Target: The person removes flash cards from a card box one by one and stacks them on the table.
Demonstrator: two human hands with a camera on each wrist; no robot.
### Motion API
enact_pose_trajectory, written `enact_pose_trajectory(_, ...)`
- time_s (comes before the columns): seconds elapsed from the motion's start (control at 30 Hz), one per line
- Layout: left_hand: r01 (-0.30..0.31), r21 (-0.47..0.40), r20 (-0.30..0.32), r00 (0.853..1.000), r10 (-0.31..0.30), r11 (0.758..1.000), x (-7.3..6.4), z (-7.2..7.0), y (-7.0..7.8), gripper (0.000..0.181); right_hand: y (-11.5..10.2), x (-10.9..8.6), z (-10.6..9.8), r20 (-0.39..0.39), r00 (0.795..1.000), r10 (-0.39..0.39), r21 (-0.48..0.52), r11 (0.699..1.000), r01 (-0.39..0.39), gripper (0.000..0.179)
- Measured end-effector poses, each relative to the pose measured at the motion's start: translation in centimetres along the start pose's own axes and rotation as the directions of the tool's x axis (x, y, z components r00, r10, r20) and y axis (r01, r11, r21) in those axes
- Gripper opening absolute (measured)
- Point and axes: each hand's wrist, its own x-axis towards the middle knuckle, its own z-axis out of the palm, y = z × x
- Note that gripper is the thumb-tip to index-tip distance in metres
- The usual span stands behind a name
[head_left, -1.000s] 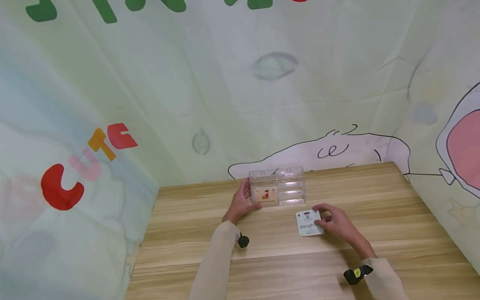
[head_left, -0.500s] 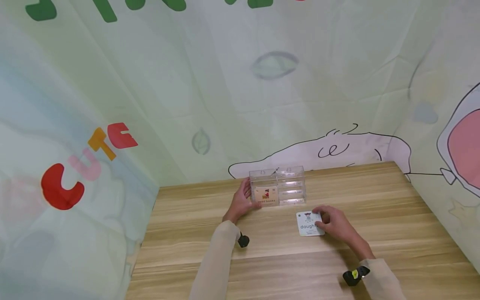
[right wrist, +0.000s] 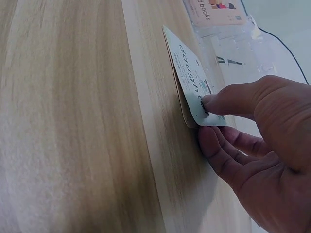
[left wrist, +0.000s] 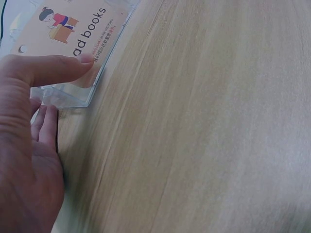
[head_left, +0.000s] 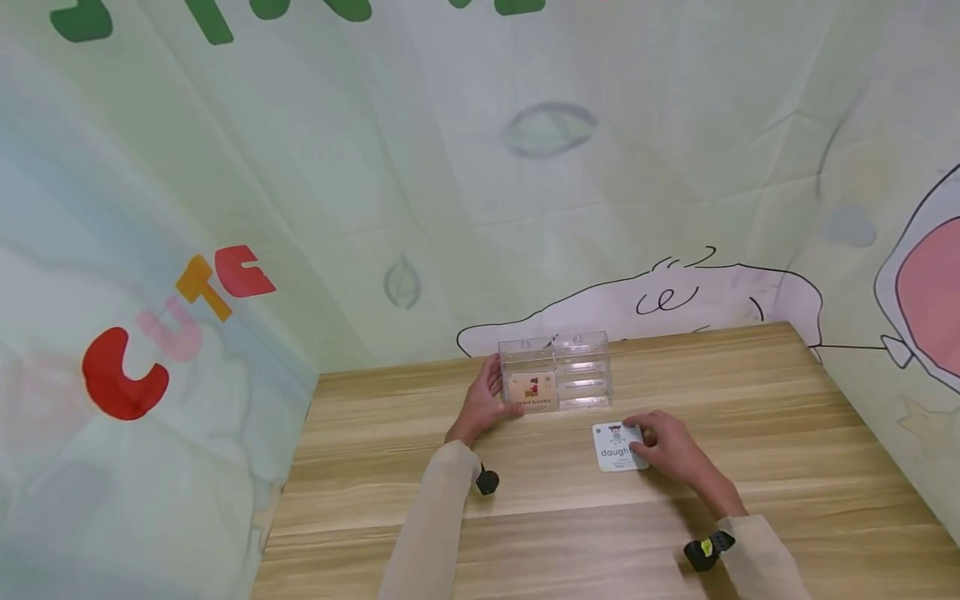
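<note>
Right hand (head_left: 666, 446) pinches pale card (head_left: 611, 454) narrowly, thumb over, fingers under; left of that pinch, left hand (head_left: 482, 407) grips wider round clear box (head_left: 557, 379), seemingly steadying it.

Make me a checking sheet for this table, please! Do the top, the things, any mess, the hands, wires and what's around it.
Surface: wood-grain table, no spill seen.
Job's things: clear box standing near the back edge, with an orange "read books" card in its left part; pale blue card, its word partly covered, in front of the box and to the right.
Clutter: nothing seen.
Hands: left hand grips the clear box's left end; right hand pinches the pale blue card's right edge.
Cables: nothing seen.
Surroundings: printed backdrop with coloured letters and cartoon drawings.
</note>
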Motion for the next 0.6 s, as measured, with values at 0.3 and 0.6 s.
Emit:
enact_pose_trajectory(0.3,-0.008,0.005,-0.002,1.000,0.008,1.000,0.10,-0.02,-0.03,0.106,-0.62,0.01,-0.07,0.011,1.000,0.019,-0.050,0.999,-0.018,0.034)
enact_pose_trajectory(0.6,-0.007,0.024,-0.005,1.000,0.007,1.000,0.14,0.03,-0.07,0.105,-0.77,0.06,0.19,0.019,0.999,0.039,-0.047,0.998,-0.038,0.034)
